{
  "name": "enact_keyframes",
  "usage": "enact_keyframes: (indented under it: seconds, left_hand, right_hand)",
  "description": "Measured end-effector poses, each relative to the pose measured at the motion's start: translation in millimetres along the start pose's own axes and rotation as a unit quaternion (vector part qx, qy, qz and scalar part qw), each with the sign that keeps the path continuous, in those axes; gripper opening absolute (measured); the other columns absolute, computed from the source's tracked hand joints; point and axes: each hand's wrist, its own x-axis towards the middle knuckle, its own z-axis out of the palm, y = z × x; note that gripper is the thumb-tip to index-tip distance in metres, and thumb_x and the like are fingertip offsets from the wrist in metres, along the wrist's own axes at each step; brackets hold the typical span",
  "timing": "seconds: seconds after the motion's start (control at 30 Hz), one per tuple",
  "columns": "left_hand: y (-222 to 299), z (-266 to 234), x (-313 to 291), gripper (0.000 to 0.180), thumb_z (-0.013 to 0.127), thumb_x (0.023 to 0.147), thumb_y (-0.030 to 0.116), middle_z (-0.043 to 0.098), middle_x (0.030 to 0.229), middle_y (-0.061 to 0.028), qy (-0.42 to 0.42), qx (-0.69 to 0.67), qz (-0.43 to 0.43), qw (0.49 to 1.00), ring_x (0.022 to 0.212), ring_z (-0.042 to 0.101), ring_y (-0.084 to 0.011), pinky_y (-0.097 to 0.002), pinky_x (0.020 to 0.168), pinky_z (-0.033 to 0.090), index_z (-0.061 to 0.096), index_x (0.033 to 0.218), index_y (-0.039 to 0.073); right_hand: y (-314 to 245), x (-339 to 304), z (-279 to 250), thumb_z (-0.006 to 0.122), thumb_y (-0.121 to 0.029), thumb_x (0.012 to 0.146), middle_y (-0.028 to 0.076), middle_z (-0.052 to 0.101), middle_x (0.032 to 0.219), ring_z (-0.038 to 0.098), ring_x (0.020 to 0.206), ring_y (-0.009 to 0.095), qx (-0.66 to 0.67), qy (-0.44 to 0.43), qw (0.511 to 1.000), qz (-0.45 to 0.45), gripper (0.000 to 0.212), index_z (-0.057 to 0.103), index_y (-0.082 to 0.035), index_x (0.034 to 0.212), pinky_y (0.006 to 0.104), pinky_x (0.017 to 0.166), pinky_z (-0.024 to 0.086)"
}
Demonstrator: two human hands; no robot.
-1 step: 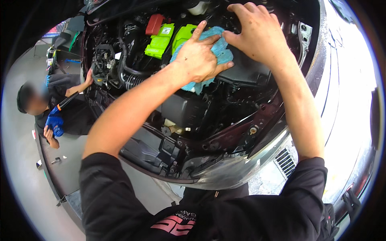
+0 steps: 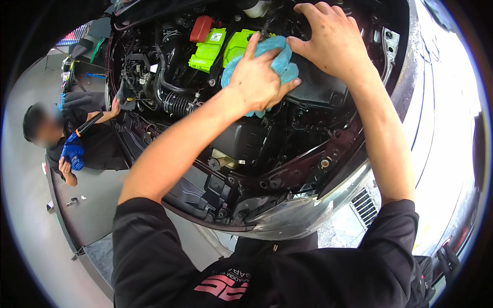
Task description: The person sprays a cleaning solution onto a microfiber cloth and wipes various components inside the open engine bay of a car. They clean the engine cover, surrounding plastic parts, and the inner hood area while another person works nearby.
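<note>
A bunched blue cloth lies over part of a lime-green battery top and the black parts beside it. My left hand presses down on the cloth from above, its index finger and thumb reaching past the folds. Beside it my right hand arches over the far side of the engine bay, fingers apart and curved. Its thumb tip is at the cloth's edge; whether it touches cannot be told. A smooth black plastic cover sits below my right hand.
A red terminal cover stands by the battery, left of my hands. At the left a co-worker holds a blue handheld tool with a black nozzle, other hand at the engine bay's edge. The headlight lies nearest my body.
My left index finger has drawn back slightly toward me, and more of the cloth shows left of the hand. The right hand stays nearly where it was. The view has shifted slightly.
</note>
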Motion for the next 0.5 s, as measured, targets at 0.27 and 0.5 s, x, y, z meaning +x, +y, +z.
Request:
enact_keyframes:
  seconds: [0.27, 0.5]
  left_hand:
    - [12, -50, -75, 0.059, 0.039, 0.106, 0.046, 0.069, 0.120, -0.0158, 0.017, -0.675, -0.338, 0.656, 0.122, 0.059, -0.0266, -0.0391, 0.115, 0.035, 0.065, 0.122, -0.004]
    - [-11, -89, -161, 0.055, 0.038, 0.105, 0.037, 0.056, 0.140, -0.0179, 0.182, -0.945, -0.120, 0.243, 0.130, 0.053, -0.0321, -0.0472, 0.114, 0.038, 0.048, 0.141, -0.002]
  right_hand:
    - [9, 16, -24, 0.072, -0.032, 0.081, 0.024, 0.069, 0.099, 0.066, 0.092, 0.041, 0.264, 0.155, 0.949, 0.071, 0.047, 0.067, 0.008, 0.105, 0.0443, 0.083, 0.054]
    - [-53, -53, -24, 0.084, -0.045, 0.077, 0.020, 0.060, 0.130, 0.057, 0.122, 0.026, 0.617, 0.029, 0.786, 0.038, 0.088, 0.048, 0.004, 0.140, 0.0364, 0.105, 0.045]
